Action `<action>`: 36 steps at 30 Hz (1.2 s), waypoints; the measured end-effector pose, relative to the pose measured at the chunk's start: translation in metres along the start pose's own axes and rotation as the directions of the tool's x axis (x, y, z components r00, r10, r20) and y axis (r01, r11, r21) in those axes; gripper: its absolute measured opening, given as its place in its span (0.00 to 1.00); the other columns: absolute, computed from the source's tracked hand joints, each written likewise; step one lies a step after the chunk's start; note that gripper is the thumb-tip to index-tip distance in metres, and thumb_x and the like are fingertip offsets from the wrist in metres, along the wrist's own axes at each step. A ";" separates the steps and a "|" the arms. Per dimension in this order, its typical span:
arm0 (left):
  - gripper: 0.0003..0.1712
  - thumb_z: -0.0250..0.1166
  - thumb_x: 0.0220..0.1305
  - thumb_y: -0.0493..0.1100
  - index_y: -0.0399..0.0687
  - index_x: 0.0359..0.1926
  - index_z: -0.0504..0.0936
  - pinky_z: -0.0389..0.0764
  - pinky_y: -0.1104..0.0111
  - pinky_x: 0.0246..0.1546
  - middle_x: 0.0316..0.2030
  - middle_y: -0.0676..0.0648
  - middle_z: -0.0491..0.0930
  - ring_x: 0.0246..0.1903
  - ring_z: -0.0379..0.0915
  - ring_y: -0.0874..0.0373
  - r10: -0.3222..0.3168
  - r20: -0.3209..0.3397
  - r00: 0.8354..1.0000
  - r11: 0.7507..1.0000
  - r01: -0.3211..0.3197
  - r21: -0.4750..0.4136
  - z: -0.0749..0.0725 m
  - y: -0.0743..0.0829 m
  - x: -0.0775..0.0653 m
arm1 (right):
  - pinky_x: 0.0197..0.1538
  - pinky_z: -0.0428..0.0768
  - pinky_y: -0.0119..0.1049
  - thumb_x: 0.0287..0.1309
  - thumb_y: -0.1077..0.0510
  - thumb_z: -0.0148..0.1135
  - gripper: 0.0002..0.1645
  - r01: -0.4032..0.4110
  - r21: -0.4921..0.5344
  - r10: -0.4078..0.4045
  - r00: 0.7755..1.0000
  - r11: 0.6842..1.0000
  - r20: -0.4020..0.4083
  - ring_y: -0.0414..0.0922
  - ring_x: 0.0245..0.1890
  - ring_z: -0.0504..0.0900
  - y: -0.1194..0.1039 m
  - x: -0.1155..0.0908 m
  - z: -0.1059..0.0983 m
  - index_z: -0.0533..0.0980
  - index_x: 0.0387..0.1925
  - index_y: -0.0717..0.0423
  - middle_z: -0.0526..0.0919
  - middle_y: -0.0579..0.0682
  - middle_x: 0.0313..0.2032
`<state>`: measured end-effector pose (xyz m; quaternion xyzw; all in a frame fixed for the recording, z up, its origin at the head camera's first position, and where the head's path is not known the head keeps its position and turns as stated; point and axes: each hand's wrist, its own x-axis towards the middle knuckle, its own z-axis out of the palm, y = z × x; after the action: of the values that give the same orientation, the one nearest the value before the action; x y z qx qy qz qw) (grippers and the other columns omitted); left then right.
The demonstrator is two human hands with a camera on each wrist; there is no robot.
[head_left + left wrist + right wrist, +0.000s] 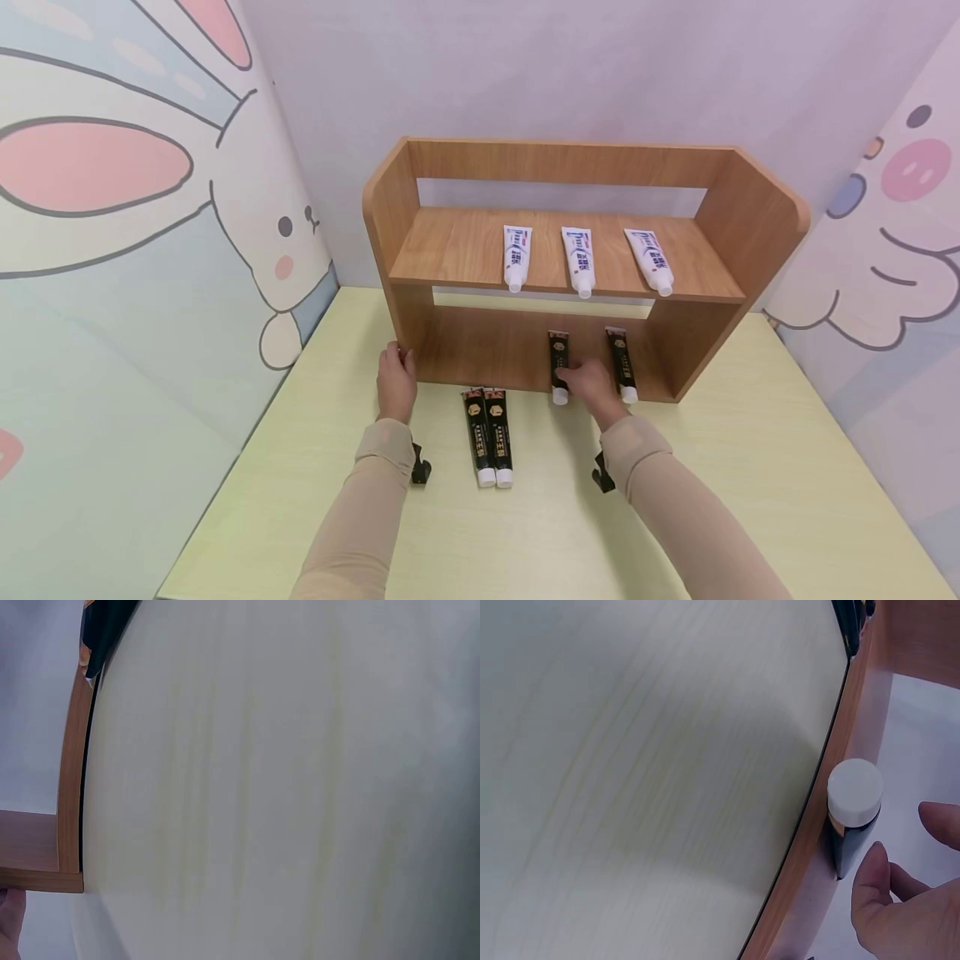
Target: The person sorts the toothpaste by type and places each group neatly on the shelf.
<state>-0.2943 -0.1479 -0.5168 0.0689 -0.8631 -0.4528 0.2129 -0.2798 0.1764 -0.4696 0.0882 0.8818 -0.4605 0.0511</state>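
My right hand (588, 385) is at the lower shelf, beside a black toothpaste tube (558, 354) with a white cap. In the right wrist view, the thumb and fingers are spread apart near the tube's white cap (855, 793), with a gap to it. A second black toothpaste tube (621, 362) lies to the right on the same shelf. My left hand (396, 385) rests against the outer left side of the wooden shelf unit (378, 217); its fingertips show at the panel edge in the left wrist view. Two more black tubes (487, 437) lie side by side on the table.
Three white toothpaste tubes (579, 260) lie spaced along the upper shelf, caps toward the front. The shelf unit stands on a pale yellow table (540, 533). Walls with cartoon animals (277, 225) flank it, and a plain pale curtain (525, 75) hangs behind.
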 end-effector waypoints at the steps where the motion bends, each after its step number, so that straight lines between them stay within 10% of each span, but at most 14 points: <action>1: 0.13 0.53 0.75 0.41 0.38 0.53 0.67 0.77 0.52 0.44 0.43 0.38 0.70 0.44 0.73 0.42 0.002 -0.001 1.000 1.000 -0.002 0.002 0.000 0.000 0.000 | 0.50 0.74 0.53 0.65 0.57 0.58 0.27 0.006 0.007 -0.006 1.000 1.000 0.005 0.59 0.49 0.73 -0.001 -0.001 0.000 0.70 0.58 0.73 0.74 0.68 0.54; 36: 0.13 0.55 0.74 0.41 0.37 0.52 0.68 0.77 0.51 0.44 0.43 0.37 0.70 0.44 0.73 0.41 0.003 -0.011 1.000 1.000 -0.003 -0.013 0.000 0.001 0.001 | 0.46 0.76 0.44 0.61 0.65 0.58 0.27 0.108 0.122 -0.109 0.994 0.987 0.003 0.55 0.47 0.76 -0.005 -0.021 0.031 0.69 0.61 0.72 0.77 0.65 0.50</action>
<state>-0.2946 -0.1475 -0.5154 0.0688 -0.8591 -0.4576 0.2188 -0.2596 0.1458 -0.4799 0.0406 0.8554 -0.5158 0.0246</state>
